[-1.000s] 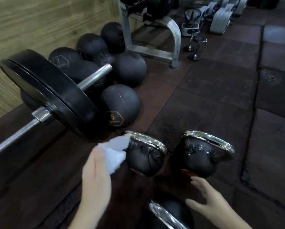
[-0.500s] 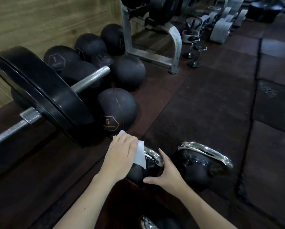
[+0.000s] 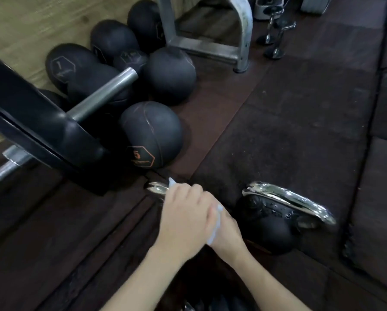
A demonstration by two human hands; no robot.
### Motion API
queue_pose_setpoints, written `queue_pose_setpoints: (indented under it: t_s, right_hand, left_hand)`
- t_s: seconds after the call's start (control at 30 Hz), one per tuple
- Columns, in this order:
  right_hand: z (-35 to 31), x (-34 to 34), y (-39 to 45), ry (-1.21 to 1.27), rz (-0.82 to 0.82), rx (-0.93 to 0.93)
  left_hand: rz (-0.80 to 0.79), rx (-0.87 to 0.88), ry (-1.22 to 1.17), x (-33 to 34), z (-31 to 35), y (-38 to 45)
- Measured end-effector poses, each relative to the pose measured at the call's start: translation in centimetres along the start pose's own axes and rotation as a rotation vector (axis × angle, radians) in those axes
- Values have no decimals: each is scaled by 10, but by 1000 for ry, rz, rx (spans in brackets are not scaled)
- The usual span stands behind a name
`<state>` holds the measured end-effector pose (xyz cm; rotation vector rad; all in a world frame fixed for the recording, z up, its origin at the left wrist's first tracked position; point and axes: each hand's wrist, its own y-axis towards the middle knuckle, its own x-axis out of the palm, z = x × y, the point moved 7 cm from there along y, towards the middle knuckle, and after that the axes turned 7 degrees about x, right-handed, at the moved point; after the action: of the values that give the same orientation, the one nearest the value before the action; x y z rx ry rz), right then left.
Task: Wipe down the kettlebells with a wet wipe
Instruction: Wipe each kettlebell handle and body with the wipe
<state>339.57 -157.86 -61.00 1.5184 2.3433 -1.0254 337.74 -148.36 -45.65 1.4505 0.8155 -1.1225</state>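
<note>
Two black kettlebells with chrome handles stand on the rubber floor. The left kettlebell [image 3: 156, 189] is almost wholly hidden under my hands; only one end of its chrome handle shows. My left hand [image 3: 183, 218] presses a white wet wipe [image 3: 216, 223] onto its top, with wipe edges peeking out on both sides. My right hand [image 3: 227, 232] lies against the kettlebell's right side, partly under my left hand. The right kettlebell [image 3: 271, 232] stands untouched to the right. A third chrome handle [image 3: 188, 307] shows at the bottom edge.
A loaded barbell with a big black plate [image 3: 42, 122] crosses the left side. Several black medicine balls [image 3: 150, 135] lie against the wooden wall. A grey metal rack leg [image 3: 244, 37] and small chrome dumbbells [image 3: 277, 37] stand further back.
My left hand with the wipe has slid right over the left kettlebell's top and now covers my right hand. The view has tilted down and closer.
</note>
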Motion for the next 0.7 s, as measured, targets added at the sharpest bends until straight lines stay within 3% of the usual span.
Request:
queue_pose_setpoints:
  t_s: [0.13,0.3,0.37,0.43,0.5,0.57,0.7]
  right_hand:
    - [-2,1,4,-38,36,14]
    - [1,-5,2,89,-36,-10]
    - [0,-7,-1,105,-27,-17]
    - [-1,-6,-1,129,-29,-17]
    - [1,-6,-1,132,-31,-13]
    - [2,-6,-1,141,-25,-23]
    - [2,-5,2,122,-27,-24]
  left_hand:
    - [75,129,52,5,13,1]
    - [78,68,-90,-5,-43,4]
    - [68,-95,-203,-3,-77,1]
    - [45,-391,-484,8,-113,-11]
    - [24,-577,-729,21,-126,-22]
    - [-9,-554,-637,18,-120,-20]
    - [-58,-123,-62,-4,-62,6]
